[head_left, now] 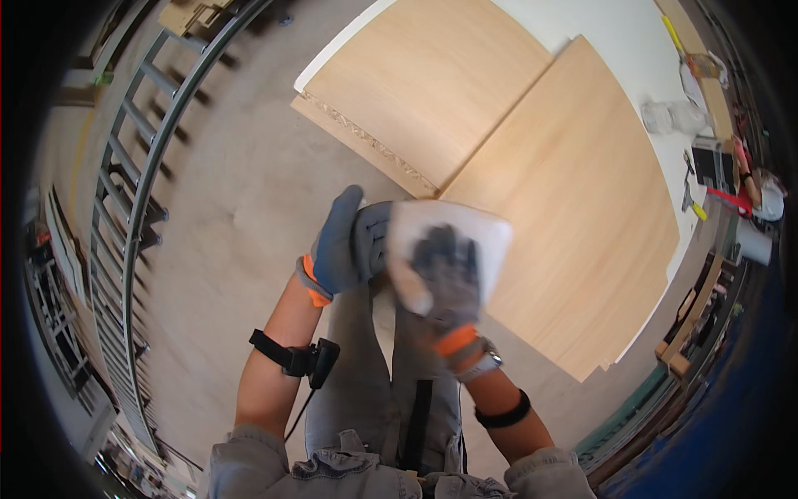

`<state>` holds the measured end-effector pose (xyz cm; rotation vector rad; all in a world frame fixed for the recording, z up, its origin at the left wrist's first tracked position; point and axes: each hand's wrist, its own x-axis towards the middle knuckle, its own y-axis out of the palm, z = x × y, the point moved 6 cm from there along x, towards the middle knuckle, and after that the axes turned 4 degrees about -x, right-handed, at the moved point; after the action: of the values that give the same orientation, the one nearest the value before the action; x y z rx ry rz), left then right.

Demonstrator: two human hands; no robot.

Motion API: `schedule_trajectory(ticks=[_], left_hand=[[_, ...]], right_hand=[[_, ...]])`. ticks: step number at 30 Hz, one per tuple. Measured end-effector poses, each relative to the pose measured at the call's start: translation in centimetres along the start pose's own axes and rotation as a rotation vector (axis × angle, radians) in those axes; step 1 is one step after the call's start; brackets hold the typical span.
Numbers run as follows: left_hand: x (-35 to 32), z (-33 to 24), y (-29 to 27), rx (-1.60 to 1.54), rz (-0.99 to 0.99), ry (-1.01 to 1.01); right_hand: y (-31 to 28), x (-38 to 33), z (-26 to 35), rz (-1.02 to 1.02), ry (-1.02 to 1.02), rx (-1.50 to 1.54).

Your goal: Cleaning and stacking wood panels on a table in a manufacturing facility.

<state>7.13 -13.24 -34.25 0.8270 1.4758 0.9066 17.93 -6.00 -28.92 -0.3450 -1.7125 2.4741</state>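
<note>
A white, flat, roughly square sheet (490, 229) is held in front of my body, smeared by motion. At its left edge, my left hand (353, 239), in a grey-blue glove with an orange cuff, has its fingers closed against it and its thumb pointing up and away. Across the sheet's face lies my right hand (449, 270), in a matching glove, blurred, its fingers stretched out and apart. Just beyond the hands are two pale wood panels, the right one (573, 208) and the left one (424, 75), which has a rough chipboard edge.
Both panels rest on a white worktop (594, 21). Along its right side lie clear plastic wrap (673, 116), a tool with a yellow handle (694, 204) and a black box (713, 162). A metal roller conveyor (137, 187) curves along the left, above the concrete floor (233, 183).
</note>
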Motion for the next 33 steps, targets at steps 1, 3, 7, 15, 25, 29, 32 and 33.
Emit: schedule_trajectory(ticks=[1,3,7,15,25,29,32,33], left_hand=[[1.0,0.5,-0.3,0.094,-0.035,-0.038],[1.6,0.5,0.4,0.223,-0.062,-0.094],[2.5,0.8,2.0,0.663,-0.244,-0.014],[3.9,0.0,-1.1,1.415,0.181,0.169],[2.3,-2.6,-1.7,1.526,-0.537,0.272],[3.7,2.9,10.6,2.366,-0.297,0.877],[9.6,11.5,17.8,2.501,0.070,0.815],[12.4,14.6,18.8,2.541,0.169,0.809]], right_hand=[[1.9,-4.3,-4.7,0.054,0.251,-0.069],[1.8,-10.5,-10.6,-0.074,0.588,-0.133],[-2.5,-16.4,-13.6,-0.300,0.967,-0.202],[1.2,0.5,0.8,-0.287,0.345,0.170],[-2.1,-33.2,-20.3,-0.407,1.188,-0.183],[-1.7,-38.0,-23.1,-0.303,1.237,-0.022],[-3.7,-34.3,-19.6,-0.179,1.102,0.034],[-4.0,-34.4,-19.1,-0.098,1.079,-0.064]])
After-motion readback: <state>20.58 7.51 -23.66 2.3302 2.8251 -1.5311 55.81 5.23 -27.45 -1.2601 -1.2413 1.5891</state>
